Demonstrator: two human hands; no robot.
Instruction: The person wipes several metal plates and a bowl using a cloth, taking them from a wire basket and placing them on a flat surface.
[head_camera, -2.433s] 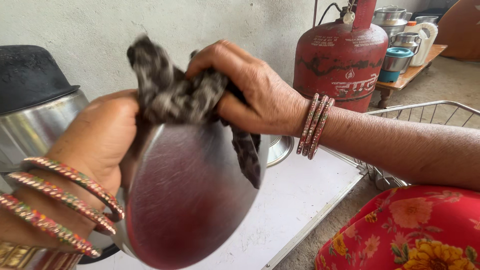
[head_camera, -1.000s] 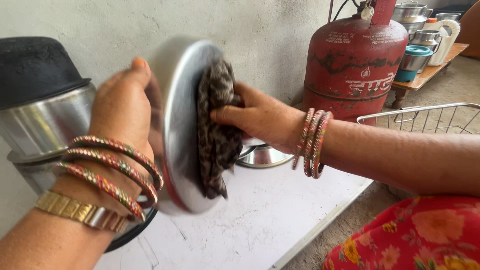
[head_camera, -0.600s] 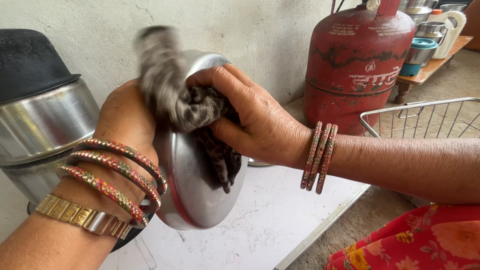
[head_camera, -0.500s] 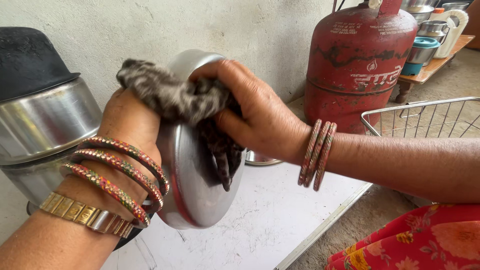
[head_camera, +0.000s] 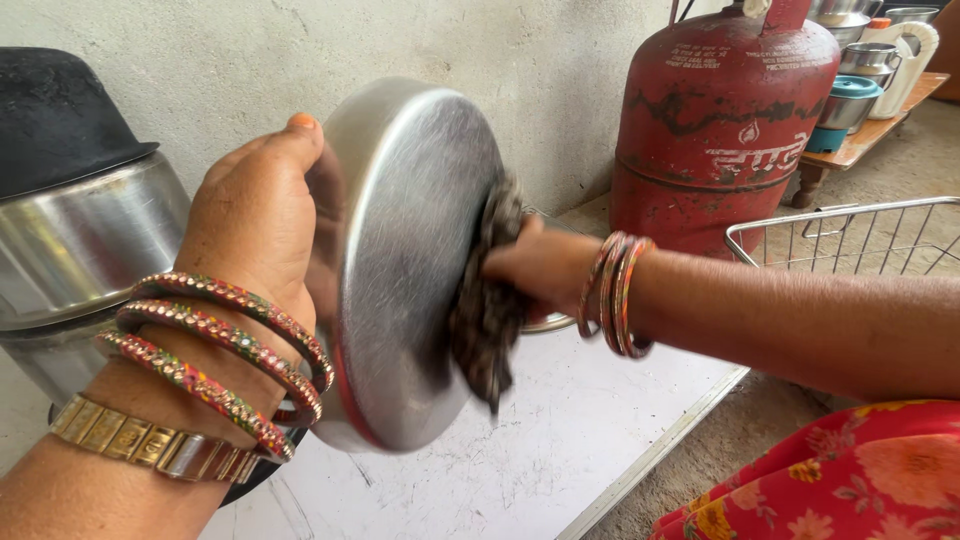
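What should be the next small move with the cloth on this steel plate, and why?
Probably sweep the dark cloth across the far face: the right hand presses it at the steel plate's right edge, while the left hand holds the plate upright.

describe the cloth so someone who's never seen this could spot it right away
Start at the big red gas cylinder against the wall, then move left to the round steel plate that the left hand holds on edge. The cloth is the dark, mottled grey rag the right hand presses against the plate's far face: the only soft, crumpled thing among the metalware.
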